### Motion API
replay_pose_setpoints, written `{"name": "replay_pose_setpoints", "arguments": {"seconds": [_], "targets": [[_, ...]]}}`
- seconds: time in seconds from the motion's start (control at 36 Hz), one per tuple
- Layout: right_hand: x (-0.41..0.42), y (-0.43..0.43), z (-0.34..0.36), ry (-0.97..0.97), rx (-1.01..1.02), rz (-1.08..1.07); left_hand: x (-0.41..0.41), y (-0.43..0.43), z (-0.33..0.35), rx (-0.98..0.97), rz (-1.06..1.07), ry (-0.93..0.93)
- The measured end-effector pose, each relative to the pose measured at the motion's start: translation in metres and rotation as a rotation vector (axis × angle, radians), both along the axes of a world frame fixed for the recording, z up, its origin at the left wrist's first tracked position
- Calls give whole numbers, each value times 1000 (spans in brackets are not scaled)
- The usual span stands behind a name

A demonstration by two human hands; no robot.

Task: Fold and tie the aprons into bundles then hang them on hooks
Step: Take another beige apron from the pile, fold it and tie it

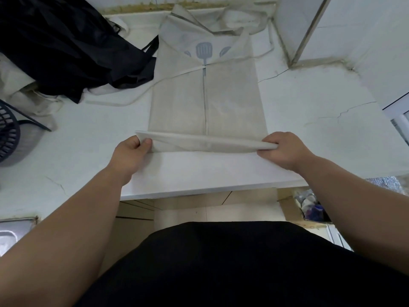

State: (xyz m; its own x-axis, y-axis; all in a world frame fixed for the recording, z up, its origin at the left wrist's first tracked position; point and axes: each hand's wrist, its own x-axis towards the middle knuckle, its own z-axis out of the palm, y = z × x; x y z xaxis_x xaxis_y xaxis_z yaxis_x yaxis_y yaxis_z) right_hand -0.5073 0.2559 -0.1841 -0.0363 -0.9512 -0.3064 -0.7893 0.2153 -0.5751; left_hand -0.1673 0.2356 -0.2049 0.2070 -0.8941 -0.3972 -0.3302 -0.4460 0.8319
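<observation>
A beige apron (205,94) with a grey spatula print lies folded into a long narrow strip on the white counter (309,111), running away from me. Its near end is turned over into a low roll. My left hand (130,155) pinches the roll's left corner and my right hand (282,149) pinches its right corner. The apron's thin ties trail off to the left and right near its far end. A heap of black aprons (73,47) lies at the back left, with more beige cloth (26,96) under it.
A dark slotted basket (7,131) sits at the left edge. A steel sink (11,233) shows at lower left. A white wall panel (354,25) rises at the back right. The counter's front edge runs just below my hands, with cluttered items (312,207) beneath it on the right.
</observation>
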Motion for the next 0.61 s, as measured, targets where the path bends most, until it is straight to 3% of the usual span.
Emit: {"name": "replay_pose_setpoints", "arguments": {"seconds": [0.08, 0.42, 0.61], "targets": [[2, 1, 0, -128, 10, -61, -1, -2, 0, 7, 1, -28], [1, -1, -18, -51, -42, -211, -6, -13, -3, 26, 32, -149], [-1, 0, -18, -139, -185, -225, -7, -18, -5, 27, 39, -195]]}}
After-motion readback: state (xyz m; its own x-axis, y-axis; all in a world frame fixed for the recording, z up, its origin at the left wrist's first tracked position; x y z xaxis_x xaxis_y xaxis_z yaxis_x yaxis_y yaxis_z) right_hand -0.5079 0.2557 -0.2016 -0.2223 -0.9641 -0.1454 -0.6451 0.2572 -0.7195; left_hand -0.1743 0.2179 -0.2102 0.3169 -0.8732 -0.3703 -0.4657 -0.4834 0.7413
